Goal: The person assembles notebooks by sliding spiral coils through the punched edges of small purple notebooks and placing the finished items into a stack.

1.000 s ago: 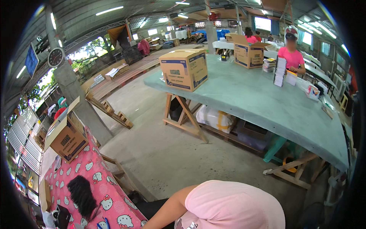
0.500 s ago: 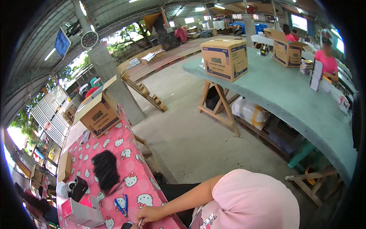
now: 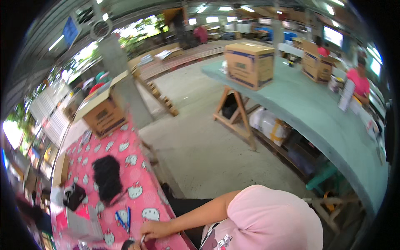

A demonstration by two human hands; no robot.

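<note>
My right hand point(image 3: 155, 230) is over the pink patterned tablecloth point(image 3: 141, 204) near the lower edge. Its fingers are closed in a pinch around a small pale thing that I cannot make out. Beside it, at the frame's bottom, a bit of what appears to be my left hand point(image 3: 135, 246) shows next to something dark; its fingers are mostly cut off. A blue-handled tool like pliers point(image 3: 123, 219) lies left of my right hand. Farther up the cloth is a heap of thin black strands point(image 3: 107, 179). Stacked small pads with pink covers point(image 3: 81, 225) stand at the left.
An open cardboard box point(image 3: 104, 116) stands at the table's far end. A black object point(image 3: 75, 196) sits behind the pads. Across the floor, a green table point(image 3: 300, 100) carries a closed carton point(image 3: 250, 66) and an open carton point(image 3: 316, 66). A person in pink point(image 3: 359, 81) is beyond it.
The view has shifted and blurred, moving the table's things left and upward in the picture. My right hand also appears farther left, still pinched. The tool and black heap keep their places on the cloth.
</note>
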